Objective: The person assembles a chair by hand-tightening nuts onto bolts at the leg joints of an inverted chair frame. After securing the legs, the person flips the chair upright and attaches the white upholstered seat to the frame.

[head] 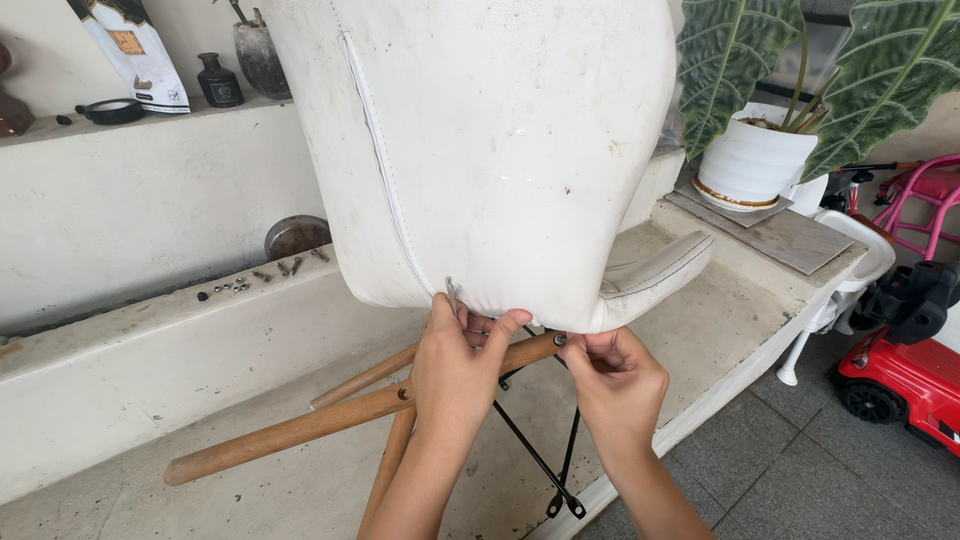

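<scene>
On the worktop (720, 330), a white chair (480, 150) lies tipped, wooden legs (300, 430) pointing to eight o'clock. Left hand (455, 365) grips its lower edge; right hand (615, 375) pinches something small beside it. Plant pot (750, 160) at two o'clock.

White upholstered chair (480, 150), upturned on concrete ledge (120, 360); wooden legs (300, 430); left hand (455, 375) and right hand (615, 385) grip lower edge.

One white chair (480, 150), three wooden legs (290, 432), one potted plant (752, 160), two hands (455, 375).
</scene>
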